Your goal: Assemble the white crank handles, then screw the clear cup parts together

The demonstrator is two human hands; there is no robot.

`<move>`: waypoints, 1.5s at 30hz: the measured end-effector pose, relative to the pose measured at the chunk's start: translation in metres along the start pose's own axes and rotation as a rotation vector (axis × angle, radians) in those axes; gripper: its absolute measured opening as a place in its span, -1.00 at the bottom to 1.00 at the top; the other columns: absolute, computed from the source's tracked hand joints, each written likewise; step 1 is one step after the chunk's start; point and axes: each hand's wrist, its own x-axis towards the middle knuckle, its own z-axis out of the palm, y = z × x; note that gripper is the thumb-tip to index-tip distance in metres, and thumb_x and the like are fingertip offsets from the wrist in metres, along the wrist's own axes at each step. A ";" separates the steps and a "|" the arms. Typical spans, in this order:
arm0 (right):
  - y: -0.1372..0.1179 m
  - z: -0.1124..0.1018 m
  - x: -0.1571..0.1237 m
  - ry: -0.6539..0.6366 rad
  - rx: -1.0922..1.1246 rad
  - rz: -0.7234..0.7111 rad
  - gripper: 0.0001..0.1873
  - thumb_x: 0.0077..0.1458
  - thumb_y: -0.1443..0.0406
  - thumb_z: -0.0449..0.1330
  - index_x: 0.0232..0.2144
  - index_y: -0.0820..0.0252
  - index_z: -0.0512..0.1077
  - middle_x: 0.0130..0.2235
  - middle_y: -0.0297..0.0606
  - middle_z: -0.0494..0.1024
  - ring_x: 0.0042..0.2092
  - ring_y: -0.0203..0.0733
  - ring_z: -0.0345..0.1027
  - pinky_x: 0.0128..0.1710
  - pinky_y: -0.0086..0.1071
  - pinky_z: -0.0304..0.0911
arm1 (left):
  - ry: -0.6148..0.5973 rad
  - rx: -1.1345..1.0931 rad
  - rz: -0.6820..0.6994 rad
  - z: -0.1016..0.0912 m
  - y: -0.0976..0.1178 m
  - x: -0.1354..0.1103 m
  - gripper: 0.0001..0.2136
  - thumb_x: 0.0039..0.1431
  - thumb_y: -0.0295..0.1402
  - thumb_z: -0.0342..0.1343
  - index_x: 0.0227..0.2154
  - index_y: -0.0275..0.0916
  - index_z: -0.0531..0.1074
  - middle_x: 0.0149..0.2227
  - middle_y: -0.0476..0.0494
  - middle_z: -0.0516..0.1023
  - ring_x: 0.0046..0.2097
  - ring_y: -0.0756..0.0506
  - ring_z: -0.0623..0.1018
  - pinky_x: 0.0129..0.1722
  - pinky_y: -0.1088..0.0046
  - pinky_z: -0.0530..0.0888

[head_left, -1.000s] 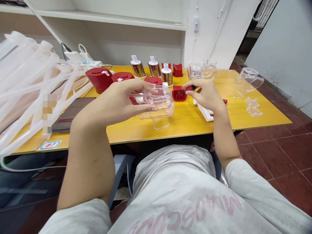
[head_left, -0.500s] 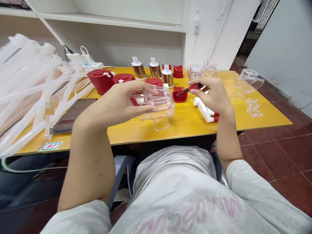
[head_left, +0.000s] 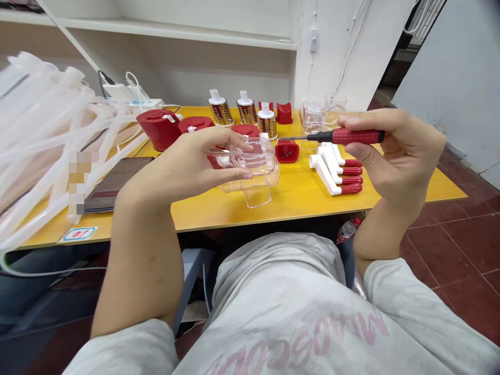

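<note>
My left hand (head_left: pixel 211 161) grips a clear plastic housing (head_left: pixel 255 179) between thumb and fingers, above the near part of the table. A screwdriver (head_left: pixel 357 136) with a red and black handle is held in my right hand (head_left: pixel 402 151), raised and level, its shaft pointing left. Below the shaft's tip sits a small red tray (head_left: pixel 287 152) with tiny screws in it. Left of my right hand lie several white crank handles (head_left: pixel 330 177) with red grips.
Metal grater drums (head_left: pixel 221 112) with white stems stand at the back beside red bases (head_left: pixel 159 127). Clear parts (head_left: pixel 312 112) are at the back right. A dark tablet (head_left: pixel 117 185) and a heap of whitish plastic tubing (head_left: pixel 50 114) lie left. The yellow table (head_left: pixel 219 213) ends close to my body.
My right hand has moved up and right, carrying the screwdriver away from the red tray and turning it level. My left hand keeps the clear housing in nearly the same place.
</note>
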 end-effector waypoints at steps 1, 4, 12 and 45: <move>-0.001 0.000 -0.001 -0.004 0.011 -0.013 -0.71 0.26 0.13 0.54 0.03 -0.19 0.74 0.00 -0.34 0.81 0.10 0.14 0.76 0.11 0.07 0.79 | -0.005 0.001 0.000 0.000 0.001 0.000 -0.48 0.24 0.11 0.39 0.07 -0.16 0.64 0.21 -0.27 0.72 0.20 -0.36 0.67 0.11 0.13 0.61; 0.002 0.002 -0.003 -0.036 0.045 -0.044 -0.71 0.25 0.17 0.54 0.02 -0.20 0.74 0.01 -0.36 0.81 0.13 0.15 0.75 0.15 0.11 0.78 | -0.013 0.006 0.003 0.000 0.003 0.000 -0.49 0.25 0.09 0.38 0.08 -0.17 0.63 0.21 -0.26 0.72 0.20 -0.35 0.67 0.11 0.14 0.61; 0.016 0.003 -0.006 -0.072 0.119 -0.088 -0.64 0.15 0.25 0.60 -0.01 -0.17 0.75 -0.01 -0.36 0.81 0.13 0.21 0.75 0.16 0.18 0.77 | -0.038 0.071 0.053 -0.002 0.005 -0.003 -0.47 0.35 0.10 0.35 0.20 -0.13 0.59 0.33 -0.24 0.65 0.32 -0.37 0.61 0.23 0.07 0.60; 0.019 0.004 -0.004 -0.085 0.091 -0.074 -0.61 0.13 0.20 0.60 0.01 -0.21 0.77 -0.02 -0.38 0.83 0.08 0.17 0.77 0.11 0.11 0.78 | 0.034 0.049 0.260 0.010 0.011 -0.001 -0.67 0.54 0.00 0.23 0.13 0.00 0.75 0.18 -0.16 0.76 0.28 -0.32 0.66 0.34 -0.02 0.59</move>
